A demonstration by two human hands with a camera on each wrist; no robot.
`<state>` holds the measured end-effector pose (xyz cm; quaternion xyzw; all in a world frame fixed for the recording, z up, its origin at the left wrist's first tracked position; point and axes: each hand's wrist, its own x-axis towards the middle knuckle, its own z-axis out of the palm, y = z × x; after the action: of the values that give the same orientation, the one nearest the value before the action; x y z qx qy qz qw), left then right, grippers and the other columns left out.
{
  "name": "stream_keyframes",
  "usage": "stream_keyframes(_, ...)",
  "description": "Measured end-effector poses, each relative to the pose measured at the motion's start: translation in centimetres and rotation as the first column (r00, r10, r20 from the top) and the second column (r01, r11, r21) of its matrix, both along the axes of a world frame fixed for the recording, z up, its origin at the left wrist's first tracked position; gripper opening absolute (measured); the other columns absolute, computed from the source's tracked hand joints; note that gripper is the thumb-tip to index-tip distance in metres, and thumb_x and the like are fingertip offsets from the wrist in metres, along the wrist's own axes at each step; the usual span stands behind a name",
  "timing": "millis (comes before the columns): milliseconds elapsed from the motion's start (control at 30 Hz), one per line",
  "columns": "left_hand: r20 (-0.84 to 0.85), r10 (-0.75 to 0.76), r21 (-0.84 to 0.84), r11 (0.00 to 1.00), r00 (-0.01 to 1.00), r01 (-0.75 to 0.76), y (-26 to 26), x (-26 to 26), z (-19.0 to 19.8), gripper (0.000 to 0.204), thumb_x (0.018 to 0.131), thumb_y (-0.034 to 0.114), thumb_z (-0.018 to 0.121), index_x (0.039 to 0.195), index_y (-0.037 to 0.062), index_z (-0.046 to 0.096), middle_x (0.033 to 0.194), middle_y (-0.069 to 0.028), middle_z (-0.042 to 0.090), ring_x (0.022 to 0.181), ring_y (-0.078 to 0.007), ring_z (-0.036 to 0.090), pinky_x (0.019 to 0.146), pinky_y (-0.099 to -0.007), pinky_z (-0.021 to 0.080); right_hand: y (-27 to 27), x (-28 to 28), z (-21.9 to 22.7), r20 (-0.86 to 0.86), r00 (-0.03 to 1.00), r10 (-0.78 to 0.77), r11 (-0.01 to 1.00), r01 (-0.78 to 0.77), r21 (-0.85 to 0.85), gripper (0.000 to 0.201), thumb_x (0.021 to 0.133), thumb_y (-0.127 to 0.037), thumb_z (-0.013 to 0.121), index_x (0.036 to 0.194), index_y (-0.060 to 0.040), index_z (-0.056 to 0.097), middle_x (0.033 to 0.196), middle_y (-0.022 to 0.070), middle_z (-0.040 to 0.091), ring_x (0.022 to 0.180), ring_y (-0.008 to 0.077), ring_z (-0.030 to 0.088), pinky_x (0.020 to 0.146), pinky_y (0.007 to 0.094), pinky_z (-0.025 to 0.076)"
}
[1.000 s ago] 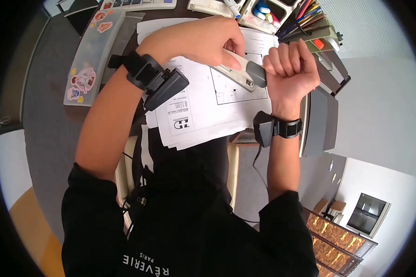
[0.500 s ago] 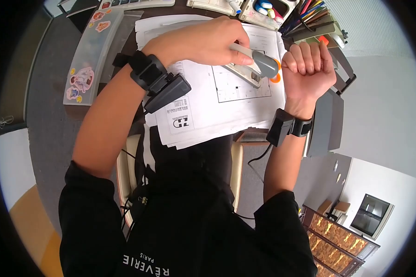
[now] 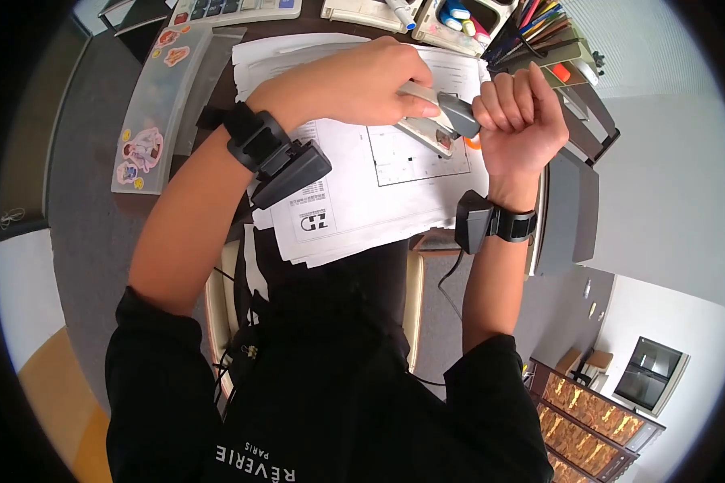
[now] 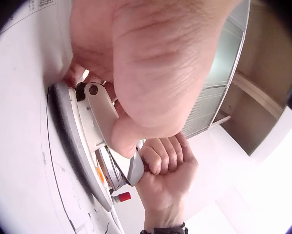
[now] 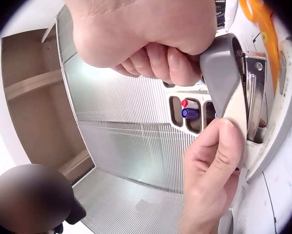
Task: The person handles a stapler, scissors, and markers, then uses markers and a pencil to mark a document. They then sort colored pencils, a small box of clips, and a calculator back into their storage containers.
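Note:
A cream stapler with a grey front cap [image 3: 461, 117] sits slanted over printed sheets [image 3: 350, 205]. My left hand [image 3: 354, 80] grips its upper arm from the hinge side, thumb along the lever. In the left wrist view the stapler [image 4: 101, 114] has its arm raised from the long grey-edged base. My right hand [image 3: 524, 125] is curled into a fist right at the grey cap, its fingers folded into the palm. The right wrist view shows this fist [image 5: 146, 39] against the cap and the metal staple channel beneath. Behind the stapler lies an orange handle loop [image 5: 268, 31].
A translucent stickered case [image 3: 169, 97] lies at the left, with a calculator [image 3: 238, 10] behind it. Along the back stand a white organizer with markers [image 3: 455, 24] and a holder of pencils [image 3: 544, 36]. The sheets overhang the desk's near edge.
My right fist moved off the stapler's cap to the right, baring orange loops, then came back against it. The stapler, still in my left hand, shifted right, then slightly back left.

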<state>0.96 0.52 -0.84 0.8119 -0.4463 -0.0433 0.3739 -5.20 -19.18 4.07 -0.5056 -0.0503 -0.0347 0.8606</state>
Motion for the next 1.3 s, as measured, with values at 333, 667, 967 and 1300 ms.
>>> stream_keyframes(333, -0.031, -0.019, -0.086, 0.996, 0.999, 0.016, 0.8, -0.7, 0.1, 0.03, 0.079, 0.02, 0.081, 0.096, -0.0035, 0.071, 0.089, -0.0153, 0.067, 0.082, -0.0334, 0.063, 0.077, -0.0399, 0.049, 1.3, -1.0, 6.0, 0.222, 0.971, 0.089, 0.993, -0.07, -0.093, 0.045, 0.099, -0.018, 0.044, 0.058, -0.0159, 0.026, 0.057, -0.0042, 0.022, 0.054, 0.0099, 0.019, 0.052, 0.0286, 0.018)
stream_keyframes(667, -0.058, -0.016, -0.095, 0.995, 0.998, 0.011, 1.3, -0.6, -0.4, 0.033, 0.073, 0.018, 0.085, 0.093, -0.0041, 0.072, 0.089, -0.0161, 0.067, 0.086, -0.0328, 0.064, 0.079, -0.0394, 0.05, 2.9, 1.0, -1.7, 0.066, 0.997, 0.032, 0.982, -0.019, -0.188, 0.052, 0.102, -0.019, 0.045, 0.055, -0.0106, 0.024, 0.052, -0.0015, 0.021, 0.047, 0.0109, 0.018, 0.046, 0.0307, 0.015)
stream_keyframes(967, -0.035, -0.06, -0.079, 0.995, 0.998, 0.057, 1.0, -0.2, -1.0, 0.037, 0.073, 0.02, 0.084, 0.098, -0.0034, 0.069, 0.099, -0.0152, 0.066, 0.099, -0.0327, 0.062, 0.089, -0.039, 0.048, 2.0, 1.8, -0.2, -0.059, 0.985, 0.16, 0.985, -0.163, -0.054, 0.049, 0.101, -0.023, 0.045, 0.057, -0.0125, 0.026, 0.053, -0.0015, 0.024, 0.05, 0.0117, 0.021, 0.049, 0.0301, 0.019)
stream_keyframes(1300, -0.545, -0.086, -0.284, 0.955, 0.834, -0.087, 1.3, 0.5, 3.1, 0.038, 0.081, 0.019, 0.081, 0.107, -0.0045, 0.067, 0.096, -0.0049, 0.066, 0.089, -0.0089, 0.059, 0.08, -0.0241, 0.048, -4.0, 6.9, 2.0, 0.276, 0.933, 0.23, 0.946, -0.147, -0.291, 0.028, 0.1, -0.027, 0.057, 0.094, -0.0006, 0.064, 0.079, 0.0081, 0.065, 0.068, 0.0147, 0.061, 0.065, 0.0286, 0.049)
